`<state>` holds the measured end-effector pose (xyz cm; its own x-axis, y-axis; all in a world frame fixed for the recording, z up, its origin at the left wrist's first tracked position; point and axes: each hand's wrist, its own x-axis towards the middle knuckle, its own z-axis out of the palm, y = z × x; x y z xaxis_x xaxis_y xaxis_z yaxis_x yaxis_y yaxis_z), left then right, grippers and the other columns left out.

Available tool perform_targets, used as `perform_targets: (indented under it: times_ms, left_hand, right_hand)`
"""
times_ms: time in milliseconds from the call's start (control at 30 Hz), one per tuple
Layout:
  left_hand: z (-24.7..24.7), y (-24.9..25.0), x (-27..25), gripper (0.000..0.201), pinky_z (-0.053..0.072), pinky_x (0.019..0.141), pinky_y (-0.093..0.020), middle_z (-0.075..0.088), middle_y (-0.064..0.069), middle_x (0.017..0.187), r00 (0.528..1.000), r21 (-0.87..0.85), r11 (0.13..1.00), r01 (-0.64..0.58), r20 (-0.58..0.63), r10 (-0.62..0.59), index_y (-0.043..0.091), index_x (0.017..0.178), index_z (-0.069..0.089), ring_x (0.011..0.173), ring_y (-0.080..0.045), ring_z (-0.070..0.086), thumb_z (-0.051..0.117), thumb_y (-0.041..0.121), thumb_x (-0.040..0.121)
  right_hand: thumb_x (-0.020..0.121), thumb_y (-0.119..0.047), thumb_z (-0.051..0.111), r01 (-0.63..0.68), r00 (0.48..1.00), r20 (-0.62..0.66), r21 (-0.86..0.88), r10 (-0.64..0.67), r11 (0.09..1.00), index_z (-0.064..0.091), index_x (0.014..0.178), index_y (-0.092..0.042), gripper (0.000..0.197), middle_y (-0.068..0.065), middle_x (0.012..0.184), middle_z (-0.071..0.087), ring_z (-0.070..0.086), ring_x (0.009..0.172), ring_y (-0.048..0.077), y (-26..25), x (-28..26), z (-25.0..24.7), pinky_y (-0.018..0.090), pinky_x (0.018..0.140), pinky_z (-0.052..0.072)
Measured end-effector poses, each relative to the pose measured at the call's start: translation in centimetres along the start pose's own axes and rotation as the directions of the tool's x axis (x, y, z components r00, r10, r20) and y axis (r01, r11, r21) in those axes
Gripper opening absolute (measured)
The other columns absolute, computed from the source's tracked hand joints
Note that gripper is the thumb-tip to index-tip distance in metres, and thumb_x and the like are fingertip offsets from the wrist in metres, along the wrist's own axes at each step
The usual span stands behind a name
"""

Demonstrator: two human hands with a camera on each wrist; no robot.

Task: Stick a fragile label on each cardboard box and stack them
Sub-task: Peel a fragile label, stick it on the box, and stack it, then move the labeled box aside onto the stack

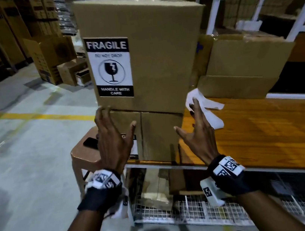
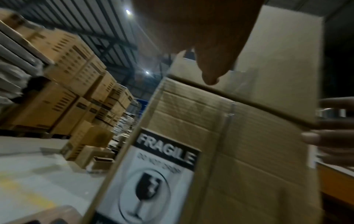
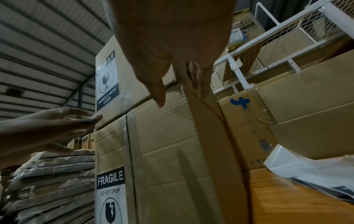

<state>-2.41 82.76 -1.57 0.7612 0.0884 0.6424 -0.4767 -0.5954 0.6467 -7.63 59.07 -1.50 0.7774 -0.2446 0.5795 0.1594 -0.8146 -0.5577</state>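
Note:
Two cardboard boxes stand stacked on the left end of the wooden table (image 1: 267, 128). The upper box (image 1: 159, 55) carries a black-and-white FRAGILE label (image 1: 110, 67) on its front. The lower box (image 1: 162, 133) has its own label (image 1: 132, 147), half hidden behind my left hand (image 1: 113, 126). That hand is open with fingers spread, its fingertips at the upper box's lower left corner. My right hand (image 1: 196, 126) is open too, beside the lower right corner, holding nothing. In the right wrist view both labels show, upper label (image 3: 107, 81) and lower label (image 3: 110, 189).
A brown stool (image 1: 82, 154) with a black phone (image 1: 91, 143) stands left of the table. White backing paper (image 1: 207, 105) lies on the table behind my right hand. Open cardboard boxes (image 1: 247, 59) sit at the table's back. A wire shelf (image 1: 180, 211) runs under it.

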Motion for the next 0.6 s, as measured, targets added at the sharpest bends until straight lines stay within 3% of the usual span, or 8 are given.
perform_targets:
  times_ms: [100,167,267,333,433,533,600]
  left_hand:
    - [2.1,2.7,-4.4,0.070,0.046,0.088,-0.032,0.037,-0.012,0.150,0.962,-0.079,0.996,-0.029,0.270,0.049,0.013,0.144,0.036,0.123,-0.021,0.046,0.066,0.047,0.090]
    - [4.0,4.2,-7.1,0.065,0.048,0.084,-0.029,0.045,-0.003,0.144,0.858,-0.131,0.991,-0.020,0.506,0.084,0.020,0.141,0.040,0.116,-0.019,0.055,0.061,0.054,0.090]
    - [7.4,6.5,-10.8,0.056,0.046,0.087,-0.026,0.053,0.006,0.134,0.681,-0.194,0.978,-0.074,0.707,0.192,0.025,0.135,0.048,0.116,-0.013,0.057,0.057,0.058,0.090]
    - [10.1,8.8,-13.0,0.052,0.048,0.089,-0.030,0.053,0.009,0.133,0.567,-0.218,0.969,-0.118,0.786,0.246,0.029,0.134,0.049,0.117,-0.011,0.055,0.055,0.058,0.092]
    - [15.2,13.6,-15.8,0.046,0.050,0.082,-0.033,0.055,0.012,0.125,0.430,-0.257,0.943,-0.210,0.842,0.325,0.032,0.128,0.053,0.109,-0.011,0.058,0.051,0.061,0.092]
    - [21.4,19.6,-18.8,0.048,0.049,0.079,-0.031,0.057,0.016,0.121,0.319,-0.302,0.920,-0.250,0.871,0.372,0.037,0.123,0.055,0.107,-0.009,0.058,0.043,0.069,0.090]
    - [25.4,23.8,-20.7,0.054,0.050,0.082,-0.031,0.057,0.020,0.120,0.268,-0.336,0.909,-0.247,0.878,0.397,0.039,0.120,0.057,0.109,-0.006,0.057,0.038,0.077,0.087]
  right_hand:
    - [0.086,-0.037,0.076,0.034,0.997,0.068,-0.122,-0.026,0.992,0.027,0.156,-0.019,0.087,0.006,0.155,0.041,0.048,0.135,0.022,1.7,-3.0,-2.7,0.035,0.091,0.055]
    - [0.087,-0.038,0.074,0.026,0.995,0.097,-0.192,-0.008,0.981,0.040,0.150,-0.022,0.074,0.002,0.151,0.048,0.057,0.123,0.021,3.6,-5.5,-5.1,0.031,0.078,0.054]
    - [0.088,-0.038,0.074,-0.002,0.991,0.125,-0.302,0.041,0.953,0.052,0.142,-0.023,0.061,0.000,0.140,0.058,0.064,0.113,0.022,8.1,-10.0,-9.3,0.029,0.070,0.053]
    - [0.087,-0.037,0.074,-0.043,0.987,0.129,-0.368,0.097,0.929,0.058,0.137,-0.019,0.055,0.002,0.134,0.063,0.068,0.108,0.023,11.6,-12.8,-12.7,0.028,0.068,0.054]
    - [0.089,-0.038,0.067,-0.144,0.971,0.110,-0.443,0.213,0.885,0.064,0.129,-0.017,0.046,0.003,0.129,0.066,0.071,0.102,0.023,16.9,-16.5,-18.3,0.029,0.068,0.056]
    - [0.093,-0.044,0.053,-0.228,0.950,0.076,-0.491,0.303,0.841,0.065,0.128,-0.019,0.045,0.000,0.127,0.067,0.072,0.090,0.021,22.2,-19.7,-24.5,0.028,0.062,0.054]
    - [0.092,-0.046,0.047,-0.302,0.935,0.010,-0.504,0.356,0.809,0.066,0.126,-0.020,0.047,-0.002,0.126,0.068,0.072,0.091,0.021,25.3,-21.1,-28.7,0.027,0.061,0.055]
